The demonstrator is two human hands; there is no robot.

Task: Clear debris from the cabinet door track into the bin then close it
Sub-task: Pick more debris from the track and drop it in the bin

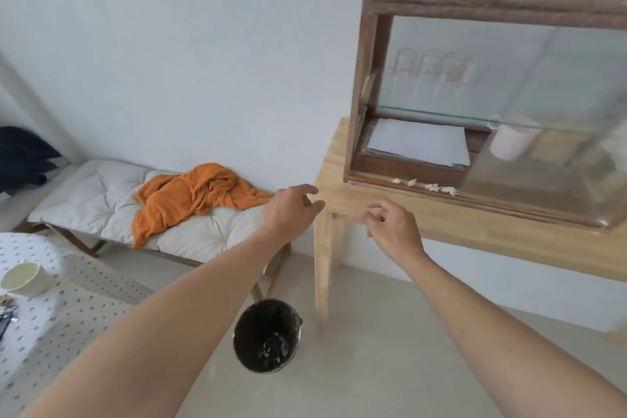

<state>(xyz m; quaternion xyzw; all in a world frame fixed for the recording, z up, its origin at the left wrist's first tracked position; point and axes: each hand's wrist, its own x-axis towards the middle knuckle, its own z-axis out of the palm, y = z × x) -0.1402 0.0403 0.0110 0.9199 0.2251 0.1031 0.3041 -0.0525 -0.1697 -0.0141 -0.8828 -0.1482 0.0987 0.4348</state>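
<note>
While both bare forearms reach forward over the pale floor, the 2 hands hang in the air just short of the light wooden tabletop (342,193) and hold nothing. The left hand (291,209) is loosely open, its fingers slightly curled and pointing toward the tabletop's near corner. The right hand (390,226) is half closed, thumb and fingertips drawn toward each other in a loose pinch with a small gap left between them; nothing can be made out between the fingertips. On the tabletop stands a dark-framed wooden cabinet (364,105) with a glass front. Its sliding glass door (543,159) sits to the right, leaving the lower left compartment open, where a stack of white paper (419,144) lies. Behind the glass a pale cylindrical container (509,142) shows, blurred. The debris (425,185), about 4 small whitish scraps, lies in a row along the door track (373,179) at the cabinet's bottom front edge, just left of the door's edge and above and right of the right hand. The bin (266,336), a dark round pail with some scraps at its bottom, stands on the floor below the left forearm, near the tabletop's leg. To the left, an orange cloth (190,195) lies crumpled on a white cushioned bench (84,193).
</note>
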